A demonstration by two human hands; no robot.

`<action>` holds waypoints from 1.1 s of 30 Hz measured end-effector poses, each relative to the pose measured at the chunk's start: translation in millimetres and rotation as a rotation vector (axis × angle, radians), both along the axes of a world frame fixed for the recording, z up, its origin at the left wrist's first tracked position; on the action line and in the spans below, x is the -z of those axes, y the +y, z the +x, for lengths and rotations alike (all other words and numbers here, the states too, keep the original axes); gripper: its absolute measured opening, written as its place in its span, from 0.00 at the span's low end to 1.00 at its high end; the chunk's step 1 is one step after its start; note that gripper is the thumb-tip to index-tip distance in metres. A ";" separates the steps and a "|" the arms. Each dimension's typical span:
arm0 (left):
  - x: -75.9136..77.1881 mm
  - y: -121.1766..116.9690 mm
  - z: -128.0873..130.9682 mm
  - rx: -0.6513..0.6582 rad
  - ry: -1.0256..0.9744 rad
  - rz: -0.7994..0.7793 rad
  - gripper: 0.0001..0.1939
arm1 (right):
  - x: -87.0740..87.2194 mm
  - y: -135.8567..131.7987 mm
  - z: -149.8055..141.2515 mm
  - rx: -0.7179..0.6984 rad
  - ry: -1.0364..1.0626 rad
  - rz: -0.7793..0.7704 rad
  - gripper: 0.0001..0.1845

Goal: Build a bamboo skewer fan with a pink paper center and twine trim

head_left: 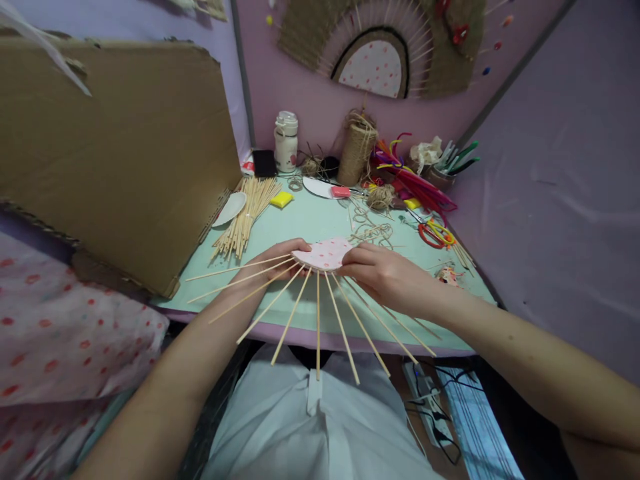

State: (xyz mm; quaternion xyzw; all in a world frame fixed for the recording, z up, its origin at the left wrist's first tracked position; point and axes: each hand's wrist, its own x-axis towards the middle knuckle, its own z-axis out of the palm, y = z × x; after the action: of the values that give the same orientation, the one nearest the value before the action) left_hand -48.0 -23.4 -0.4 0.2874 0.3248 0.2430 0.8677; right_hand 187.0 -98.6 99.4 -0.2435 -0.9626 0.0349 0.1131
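Note:
Between my two hands is a half-round piece (327, 255) covered in white cloth with pink dots. Several thin wooden sticks (318, 320) fan out from its curved edge toward my lap. My left hand (286, 259) closes on its left end, the thumb on top and the other fingers partly hidden beneath. At the right end, my right hand (375, 270) pinches the edge with bent fingers; its fingertips are partly hidden. The piece is held just above the pale green tabletop (300, 300), near the front edge.
A bundle of wooden sticks (247, 217) lies left, beside a large cardboard sheet (115, 153). Behind stand a white bottle (287, 143) and a twine roll (357, 150). Red-handled scissors (431, 236) lie right. A similar fan-shaped piece (375, 67) hangs on the wall. Below is a power strip (430, 407).

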 end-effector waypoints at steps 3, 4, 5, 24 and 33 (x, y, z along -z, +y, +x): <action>1.1 -0.1 1.2 0.018 -0.006 0.016 0.21 | -4.4 -2.9 4.6 0.072 0.081 -0.014 0.18; 1.1 -0.3 2.0 0.017 0.000 0.021 0.22 | -5.4 -3.1 4.8 0.111 0.105 -0.036 0.16; 0.8 -0.7 2.8 0.017 0.009 0.022 0.22 | -6.1 -2.7 3.8 0.160 0.124 -0.071 0.14; -4.9 -8.5 10.6 0.008 0.091 0.159 0.12 | 9.5 15.2 -45.3 0.425 -0.074 -0.277 0.02; -8.9 -10.2 12.1 -0.004 0.093 0.135 0.09 | 3.9 11.7 -44.4 0.454 -0.028 -0.249 0.10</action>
State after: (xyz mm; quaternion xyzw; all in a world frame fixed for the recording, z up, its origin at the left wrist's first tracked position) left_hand -35.8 -33.5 8.5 0.3557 0.3485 0.2526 0.8296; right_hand 142.6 -86.9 95.5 -0.4658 -0.8731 0.1233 0.0741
